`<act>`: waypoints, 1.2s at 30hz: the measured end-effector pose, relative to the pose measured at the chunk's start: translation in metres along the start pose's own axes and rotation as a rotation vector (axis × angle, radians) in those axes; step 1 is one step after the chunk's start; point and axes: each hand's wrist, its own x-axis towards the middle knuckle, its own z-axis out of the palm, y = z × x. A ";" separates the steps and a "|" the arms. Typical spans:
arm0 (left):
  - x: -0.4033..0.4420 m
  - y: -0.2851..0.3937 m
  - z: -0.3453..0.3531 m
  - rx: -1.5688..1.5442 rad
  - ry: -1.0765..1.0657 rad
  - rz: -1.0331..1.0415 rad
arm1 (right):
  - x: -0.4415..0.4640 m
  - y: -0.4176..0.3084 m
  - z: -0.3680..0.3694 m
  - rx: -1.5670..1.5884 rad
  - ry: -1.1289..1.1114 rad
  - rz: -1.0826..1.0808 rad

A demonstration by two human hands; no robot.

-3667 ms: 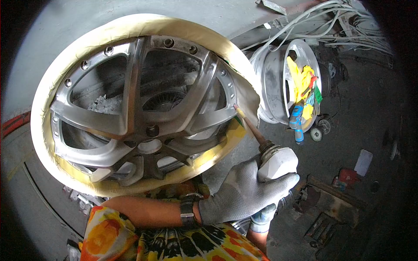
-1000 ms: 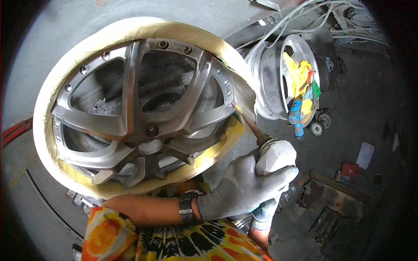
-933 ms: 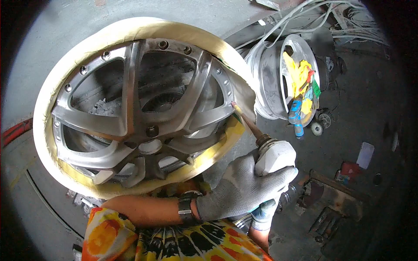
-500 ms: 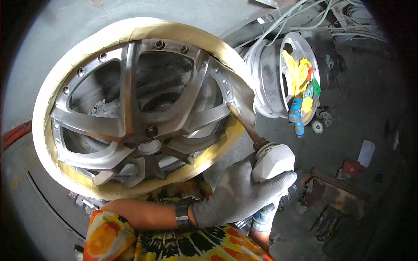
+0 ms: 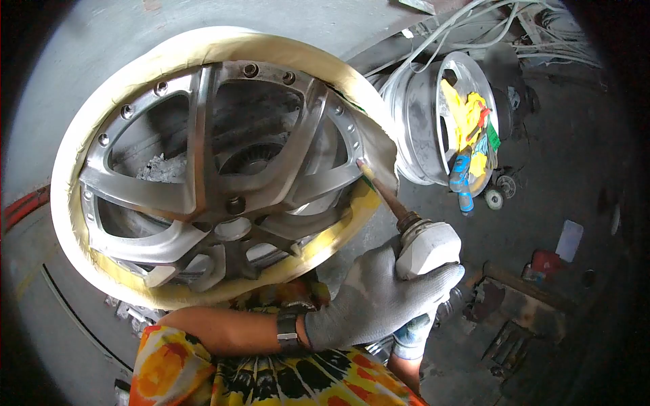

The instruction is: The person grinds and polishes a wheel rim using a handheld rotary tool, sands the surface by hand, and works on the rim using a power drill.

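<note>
My left hand [image 5: 382, 294], in a grey glove, is wrapped round the white head of a power tool [image 5: 430, 250]. Lower down, my gloved right hand [image 5: 411, 338] is closed around the tool's body, partly hidden behind the left. From the tool's head a thin brownish shaft [image 5: 387, 197] reaches up and left, its reddish tip touching the right side of a bare-metal spoked wheel [image 5: 203, 159]. Yellowish masking material [image 5: 70, 169] wraps the wheel's outer edge. Holes line the wheel's rim.
To the right stands a second wheel [image 5: 414, 128] bearing yellow cloth [image 5: 464, 111] and a blue-and-grey tool [image 5: 461, 179]. Pale cables [image 5: 467, 44] run across the upper right. On the dark floor lie a white card [image 5: 569, 241], a red object [image 5: 546, 262] and metal parts [image 5: 509, 352].
The tool's tip has shifted slightly left, then back right, along the wheel's edge. Both hands keep their hold. The view has moved a little since the earliest frame.
</note>
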 end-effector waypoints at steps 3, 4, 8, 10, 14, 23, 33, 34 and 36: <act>0.002 -0.007 0.003 0.043 -0.004 0.040 | 0.013 -0.002 -0.002 0.014 0.012 -0.013; 0.002 -0.008 0.003 0.042 -0.004 0.041 | 0.019 -0.004 -0.004 0.018 0.021 -0.016; 0.003 -0.002 -0.002 0.098 -0.095 0.040 | 0.021 -0.006 -0.005 0.013 0.016 -0.016; 0.002 0.002 -0.002 0.061 -0.109 0.009 | 0.004 -0.006 -0.001 -0.013 -0.005 -0.002; -0.004 0.006 -0.003 -0.091 -0.032 -0.155 | -0.022 -0.004 0.003 -0.048 -0.045 0.013; 0.002 0.003 -0.003 0.032 -0.081 -0.067 | 0.008 -0.008 -0.003 -0.018 -0.014 -0.005; -0.001 0.004 -0.006 -0.067 -0.038 -0.086 | 0.000 -0.011 0.001 -0.050 -0.048 0.011; -0.002 0.000 -0.007 -0.070 -0.039 -0.085 | -0.007 -0.012 0.003 -0.071 -0.062 0.017; -0.001 -0.005 -0.011 0.262 -0.133 0.150 | -0.014 -0.011 0.004 -0.080 -0.067 0.019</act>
